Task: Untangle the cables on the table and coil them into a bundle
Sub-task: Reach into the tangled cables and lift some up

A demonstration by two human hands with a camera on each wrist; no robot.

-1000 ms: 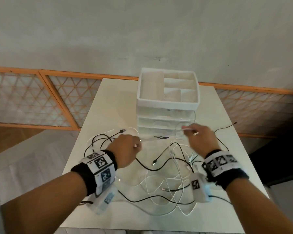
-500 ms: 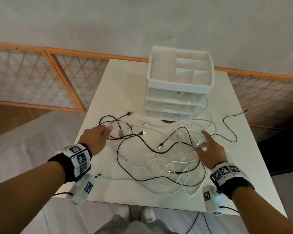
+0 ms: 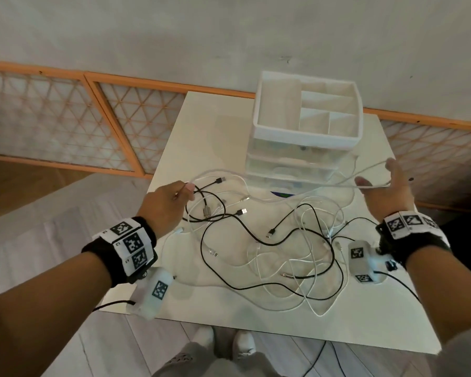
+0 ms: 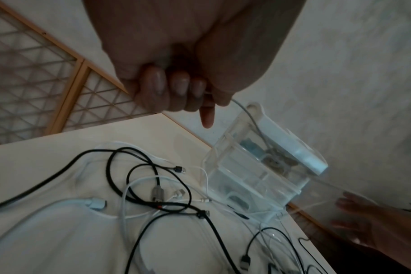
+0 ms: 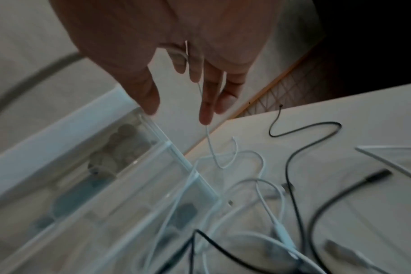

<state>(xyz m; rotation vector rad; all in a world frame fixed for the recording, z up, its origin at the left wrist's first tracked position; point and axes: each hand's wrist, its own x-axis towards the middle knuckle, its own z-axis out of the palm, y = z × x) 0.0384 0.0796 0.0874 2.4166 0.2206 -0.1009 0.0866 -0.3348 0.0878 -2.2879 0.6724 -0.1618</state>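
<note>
The left hand (image 3: 169,205) pinches one end of a white cable (image 3: 283,186) at mid-frame; the right hand (image 3: 386,191), fingers loose, lets it run across them. The tangle (image 3: 269,246) lies below on the table (image 3: 201,126). Best draw slowly, watching for snags.

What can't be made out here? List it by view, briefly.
- Head view: where the white cable stretched between the left hand and right hand ends; it is lost among the tangle.
- Left wrist view: the cable's pinch point, hidden by curled fingers.
- Right wrist view: contents of the drawer organizer, blurred behind clear plastic.
- Head view: plug types, too small.
</note>
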